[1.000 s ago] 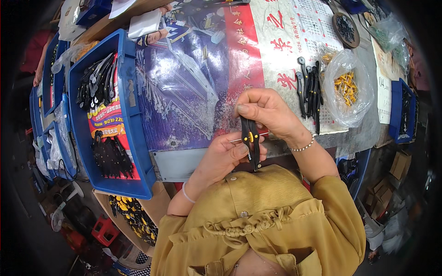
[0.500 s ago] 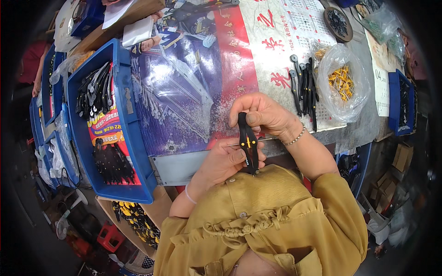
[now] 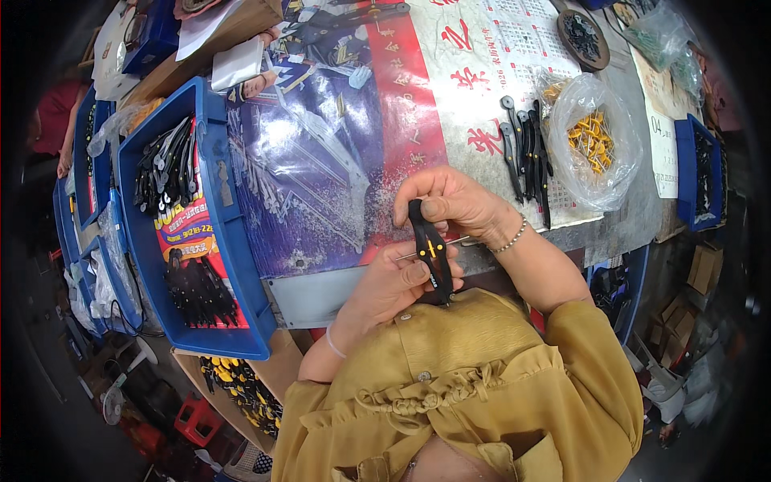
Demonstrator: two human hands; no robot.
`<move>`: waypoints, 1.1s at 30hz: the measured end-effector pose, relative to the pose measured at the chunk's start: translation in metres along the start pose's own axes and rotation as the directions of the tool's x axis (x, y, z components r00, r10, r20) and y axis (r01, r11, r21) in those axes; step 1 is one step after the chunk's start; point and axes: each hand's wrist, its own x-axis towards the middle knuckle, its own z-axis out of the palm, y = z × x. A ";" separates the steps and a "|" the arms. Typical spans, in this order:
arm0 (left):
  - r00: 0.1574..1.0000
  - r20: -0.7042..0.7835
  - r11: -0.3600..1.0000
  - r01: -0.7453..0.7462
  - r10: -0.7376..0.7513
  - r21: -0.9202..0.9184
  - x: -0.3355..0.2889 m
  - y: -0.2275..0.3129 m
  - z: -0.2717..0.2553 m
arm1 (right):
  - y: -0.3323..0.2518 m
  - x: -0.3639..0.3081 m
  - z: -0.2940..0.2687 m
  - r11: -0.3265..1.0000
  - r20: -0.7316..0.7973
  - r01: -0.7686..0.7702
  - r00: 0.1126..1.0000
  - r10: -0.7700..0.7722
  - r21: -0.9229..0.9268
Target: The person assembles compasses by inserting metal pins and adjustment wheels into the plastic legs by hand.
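Both hands hold a black two-armed tool [image 3: 431, 253] upright in front of my chest, just over the table's near edge. Two yellow round heads sit at its middle, and a thin metal rod passes across it. My left hand [image 3: 391, 283] is closed around the lower half, thumb across the front, with its other fingers partly hidden behind. My right hand [image 3: 454, 202] pinches the top end between thumb and fingers. Beyond the right hand, several black flat arms [image 3: 526, 153] lie side by side. Next to them, a clear plastic bag [image 3: 622, 173] holds yellow-headed metal pins [image 3: 592, 143].
At left stands a blue bin [image 3: 259, 309] with two heaps of black parts. Below it, a cardboard box [image 3: 285, 353] contains black-and-yellow pieces. Printed posters [image 3: 321, 169] cover the table. A round dish [image 3: 584, 40] of small dark parts and another blue bin [image 3: 692, 201] are at right.
The tool's top has tilted slightly left, and the right hand has shifted slightly left with it. Both hands keep their hold. The view has shifted a little.
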 end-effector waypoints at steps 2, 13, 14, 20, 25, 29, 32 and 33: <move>1.000 -0.003 1.000 0.004 -0.003 0.010 -0.001 0.001 0.002 | 0.000 0.000 0.000 1.000 0.001 -0.005 1.000 0.005 -0.002; 0.946 -0.210 0.740 -0.044 0.247 0.672 -0.009 0.015 0.016 | -0.015 -0.007 0.015 0.968 -0.116 0.070 0.988 -0.100 -0.240; 0.945 -0.210 0.738 -0.045 0.250 0.673 -0.009 0.015 0.017 | -0.016 -0.006 0.015 0.968 -0.114 0.072 0.988 -0.101 -0.241; 0.935 -0.253 0.758 -0.026 0.250 0.652 -0.008 0.014 0.020 | -0.009 -0.004 0.007 0.979 -0.128 0.060 0.988 -0.086 -0.196; 0.927 -0.268 0.774 -0.035 0.261 0.633 -0.007 0.014 0.022 | -0.009 -0.003 0.008 0.980 -0.162 0.028 0.985 -0.061 -0.196; 0.929 -0.269 0.780 -0.032 0.254 0.625 -0.006 0.013 0.020 | -0.010 -0.002 0.009 0.975 -0.163 0.048 0.983 -0.085 -0.217; 0.919 -0.301 0.828 -0.045 0.253 0.558 -0.005 0.013 0.025 | -0.009 -0.001 0.008 0.965 -0.176 0.044 0.980 -0.092 -0.260; 0.921 -0.306 0.828 -0.031 0.242 0.560 -0.005 0.013 0.025 | -0.008 -0.001 0.009 0.954 -0.191 0.064 0.974 -0.124 -0.294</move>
